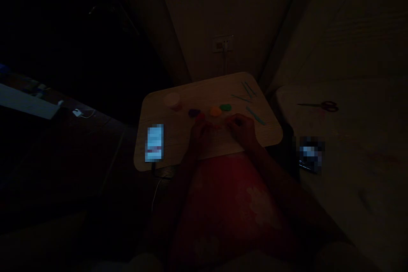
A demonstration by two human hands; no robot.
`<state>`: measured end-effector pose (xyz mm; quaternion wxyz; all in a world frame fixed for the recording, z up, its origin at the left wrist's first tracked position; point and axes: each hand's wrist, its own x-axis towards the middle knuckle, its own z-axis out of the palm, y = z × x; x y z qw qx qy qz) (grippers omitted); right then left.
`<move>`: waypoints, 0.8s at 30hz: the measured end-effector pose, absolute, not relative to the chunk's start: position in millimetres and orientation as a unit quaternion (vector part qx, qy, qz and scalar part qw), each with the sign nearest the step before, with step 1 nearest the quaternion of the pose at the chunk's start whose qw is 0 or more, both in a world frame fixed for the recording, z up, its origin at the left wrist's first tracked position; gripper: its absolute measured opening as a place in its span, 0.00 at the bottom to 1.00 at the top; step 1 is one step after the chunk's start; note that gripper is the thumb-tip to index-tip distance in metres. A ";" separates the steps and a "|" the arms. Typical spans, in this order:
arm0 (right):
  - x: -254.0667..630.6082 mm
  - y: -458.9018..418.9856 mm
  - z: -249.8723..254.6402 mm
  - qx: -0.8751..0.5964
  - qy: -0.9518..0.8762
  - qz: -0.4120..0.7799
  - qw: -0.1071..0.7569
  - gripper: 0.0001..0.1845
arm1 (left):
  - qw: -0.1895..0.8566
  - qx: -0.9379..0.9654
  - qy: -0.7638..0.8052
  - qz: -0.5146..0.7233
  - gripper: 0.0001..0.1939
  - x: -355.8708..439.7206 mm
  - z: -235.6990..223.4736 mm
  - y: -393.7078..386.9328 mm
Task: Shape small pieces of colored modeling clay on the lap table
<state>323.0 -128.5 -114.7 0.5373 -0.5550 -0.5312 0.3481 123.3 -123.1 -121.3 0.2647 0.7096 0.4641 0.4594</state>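
Note:
In dim light, both my hands work close together over a small wooden table (172, 129). My left hand (199, 132) has its fingers bent inward beside a red lump (200, 117) that looks like modelling clay. Across from it, my right hand (245, 128) is closed in a pinch. Whatever the fingers hold is too small and dark to make out; a faint reddish trace shows between the hands. Just beyond them lie a dark purple lump (194, 112), an orange-yellow lump (215, 111) and a green lump (225, 107).
A pale round tub (172, 100) stands at the table's back left. A lit phone (154, 143) with a cable lies at the left. Several bluish-green strips (255, 115) lie at the right. Scissors (330, 106) and another device (309, 155) rest on the pale surface beyond.

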 end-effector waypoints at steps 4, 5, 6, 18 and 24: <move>322.2 -129.6 -111.1 -0.569 -0.520 0.333 0.543 0.13 | 0.265 0.712 0.465 0.454 0.10 123.2 -121.2 -122.7; 322.2 -129.7 -110.5 -0.572 -0.520 0.330 0.542 0.13 | 0.263 0.712 0.465 0.455 0.10 123.4 -120.4 -122.9; 322.3 -129.7 -110.1 -0.575 -0.521 0.325 0.540 0.14 | 0.262 0.712 0.464 0.457 0.10 123.6 -119.5 -123.0; 326.9 -127.6 -117.5 -0.540 -0.548 0.348 0.536 0.14 | 0.267 0.711 0.460 0.460 0.11 124.7 -117.4 -123.5; 326.9 -126.1 -121.9 -0.521 -0.549 0.346 0.555 0.15 | 0.267 0.716 0.456 0.456 0.10 123.6 -115.4 -123.7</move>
